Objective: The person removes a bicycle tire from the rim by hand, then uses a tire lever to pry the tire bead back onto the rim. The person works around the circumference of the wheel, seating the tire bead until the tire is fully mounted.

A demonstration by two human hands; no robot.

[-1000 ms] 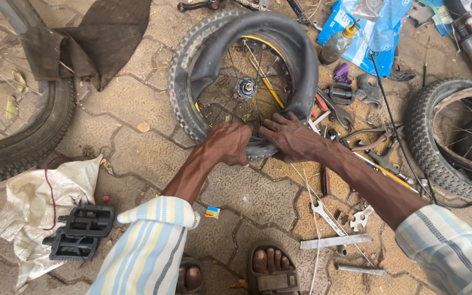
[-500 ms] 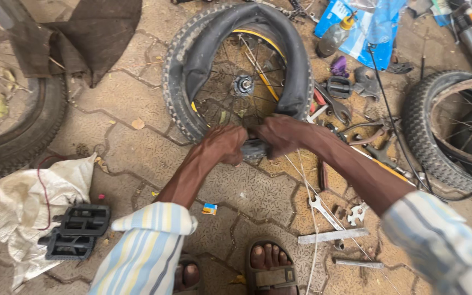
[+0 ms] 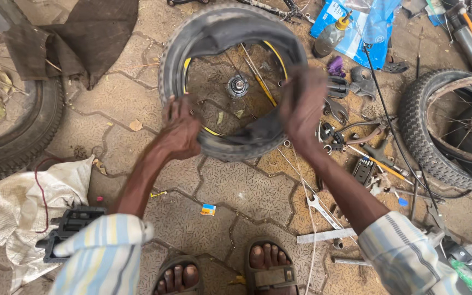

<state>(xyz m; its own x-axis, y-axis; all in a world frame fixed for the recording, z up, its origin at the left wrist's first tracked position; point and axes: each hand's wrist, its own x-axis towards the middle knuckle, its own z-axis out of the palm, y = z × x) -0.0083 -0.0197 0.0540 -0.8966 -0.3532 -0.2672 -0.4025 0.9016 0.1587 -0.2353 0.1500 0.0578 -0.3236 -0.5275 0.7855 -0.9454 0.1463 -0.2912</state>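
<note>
A small bicycle wheel with a knobby black tyre, a yellow rim and a hub lies flat on the paving in front of me. A black inner tube bulges out along its near and right side. My left hand grips the tyre at its left edge. My right hand, blurred by motion, presses on the tube and tyre at the right edge.
Wrenches and other tools lie scattered right of the wheel, with an oil bottle on blue plastic. A second wheel is at the right, a large tyre at the left, a white cloth and black pedals near left. My sandalled feet are below.
Both hands were together at the near edge of the tyre. They have moved apart, left hand to the left side, right hand to the right side, spreading the tube.
</note>
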